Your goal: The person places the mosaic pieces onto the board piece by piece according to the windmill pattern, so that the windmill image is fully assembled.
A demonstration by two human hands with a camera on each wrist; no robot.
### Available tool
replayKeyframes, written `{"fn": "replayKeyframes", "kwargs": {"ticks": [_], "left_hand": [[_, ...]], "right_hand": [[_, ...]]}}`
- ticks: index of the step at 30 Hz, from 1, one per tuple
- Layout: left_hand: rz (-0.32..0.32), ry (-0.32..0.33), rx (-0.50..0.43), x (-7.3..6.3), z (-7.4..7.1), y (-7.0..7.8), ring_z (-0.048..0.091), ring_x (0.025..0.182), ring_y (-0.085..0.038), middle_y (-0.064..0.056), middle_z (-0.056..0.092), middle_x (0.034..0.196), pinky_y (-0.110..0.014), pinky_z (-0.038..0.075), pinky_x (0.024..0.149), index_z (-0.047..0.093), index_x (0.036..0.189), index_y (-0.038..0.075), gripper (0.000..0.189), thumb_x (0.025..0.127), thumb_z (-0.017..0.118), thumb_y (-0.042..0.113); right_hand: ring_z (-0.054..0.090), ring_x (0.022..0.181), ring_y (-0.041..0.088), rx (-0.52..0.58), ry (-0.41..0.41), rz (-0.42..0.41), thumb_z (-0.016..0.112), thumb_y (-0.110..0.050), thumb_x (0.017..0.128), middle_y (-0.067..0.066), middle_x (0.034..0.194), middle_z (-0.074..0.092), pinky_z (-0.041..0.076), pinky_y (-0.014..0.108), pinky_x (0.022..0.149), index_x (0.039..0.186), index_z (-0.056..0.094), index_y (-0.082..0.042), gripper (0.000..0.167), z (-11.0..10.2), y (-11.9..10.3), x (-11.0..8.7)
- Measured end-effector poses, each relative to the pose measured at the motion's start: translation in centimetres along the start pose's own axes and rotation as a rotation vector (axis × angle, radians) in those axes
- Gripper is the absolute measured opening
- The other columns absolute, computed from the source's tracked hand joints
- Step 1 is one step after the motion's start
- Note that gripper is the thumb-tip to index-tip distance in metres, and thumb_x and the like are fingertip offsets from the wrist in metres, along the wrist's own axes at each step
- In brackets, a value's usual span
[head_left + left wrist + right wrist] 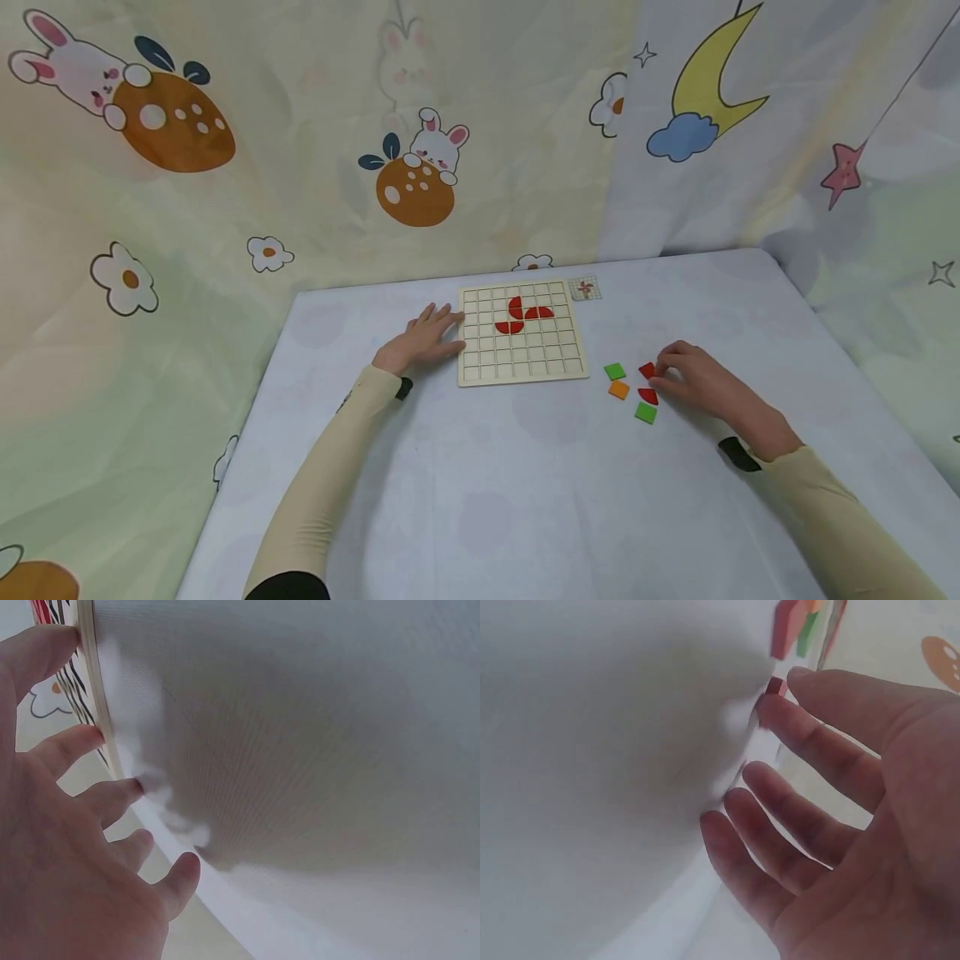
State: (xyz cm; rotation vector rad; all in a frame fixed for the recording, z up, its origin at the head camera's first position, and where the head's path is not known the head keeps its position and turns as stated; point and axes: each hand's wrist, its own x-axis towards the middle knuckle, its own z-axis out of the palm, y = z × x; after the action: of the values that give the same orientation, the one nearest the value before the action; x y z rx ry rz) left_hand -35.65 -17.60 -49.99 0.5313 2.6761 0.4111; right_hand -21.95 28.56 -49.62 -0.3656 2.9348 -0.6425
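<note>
A square wooden grid board (555, 358) lies toward the far side of the table, with several red quarter-circle pieces (510, 328) in its middle cells. My left hand (423, 336) rests at the board's left side, fingers spread; in the left wrist view the thumb and index fingertip touch its edge (91, 682). To the right of the board, my right hand (697, 379) reaches down to a red piece (647, 370). Its index fingertip is right at that piece (776, 686) in the right wrist view, thumb just above. Another red quarter-circle piece (648, 397) lies below the fingertips.
Two green square pieces, one nearer the board (615, 372) and one closer to me (646, 412), lie beside an orange square piece (618, 389). A small card with a gridded picture (585, 288) sits at the board's far right corner. Printed cloth (315, 167) hangs behind the table.
</note>
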Motion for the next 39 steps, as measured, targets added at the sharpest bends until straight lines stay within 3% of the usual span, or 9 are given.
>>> {"fn": "replayKeyframes", "kwargs": {"ticks": [7, 14, 20, 39], "left_hand": [[0.004, 0.004, 0.013, 0.0, 0.1, 0.0, -0.003, 0.158, -0.033, -0.007, 0.011, 0.171, -0.062, 0.009, 0.124, 0.027, 0.16, 0.026, 0.071, 0.1, 0.051, 0.054], [0.001, 0.003, 0.004, -0.1, 0.0, 0.1, -0.004, 0.158, -0.033, -0.007, 0.011, 0.171, -0.062, 0.009, 0.124, 0.027, 0.16, 0.026, 0.071, 0.1, 0.052, 0.054], [-0.001, 0.014, 0.008, -0.1, 0.0, 0.0, -0.003, 0.158, -0.031, -0.006, 0.013, 0.171, -0.061, 0.009, 0.125, 0.028, 0.16, 0.027, 0.07, 0.1, 0.052, 0.054], [0.008, 0.002, -0.004, 0.0, -0.1, 0.1, -0.004, 0.158, -0.032, -0.007, 0.011, 0.171, -0.062, 0.008, 0.124, 0.027, 0.16, 0.027, 0.07, 0.1, 0.052, 0.054]], "right_hand": [[0.052, 0.109, 0.041, -0.04, 0.023, 0.099, 0.075, -0.028, 0.09, 0.025, 0.121, 0.057, 0.051, 0.057, 0.094, 0.101, 0.067, -0.004, 0.028, 0.5, -0.8, 0.6], [0.052, 0.11, 0.043, -0.07, 0.064, 0.068, 0.073, -0.016, 0.09, 0.026, 0.123, 0.056, 0.051, 0.058, 0.095, 0.107, 0.067, -0.002, 0.023, 1.0, -1.0, 1.2], [0.052, 0.109, 0.041, -0.048, 0.065, 0.065, 0.075, -0.023, 0.09, 0.025, 0.124, 0.056, 0.052, 0.056, 0.094, 0.111, 0.067, -0.003, 0.031, 1.3, -1.5, 1.7], [0.052, 0.112, 0.039, -0.034, 0.07, 0.053, 0.069, -0.024, 0.093, 0.023, 0.126, 0.057, 0.052, 0.056, 0.095, 0.115, 0.066, -0.003, 0.031, 0.5, -2.3, 2.8]]}}
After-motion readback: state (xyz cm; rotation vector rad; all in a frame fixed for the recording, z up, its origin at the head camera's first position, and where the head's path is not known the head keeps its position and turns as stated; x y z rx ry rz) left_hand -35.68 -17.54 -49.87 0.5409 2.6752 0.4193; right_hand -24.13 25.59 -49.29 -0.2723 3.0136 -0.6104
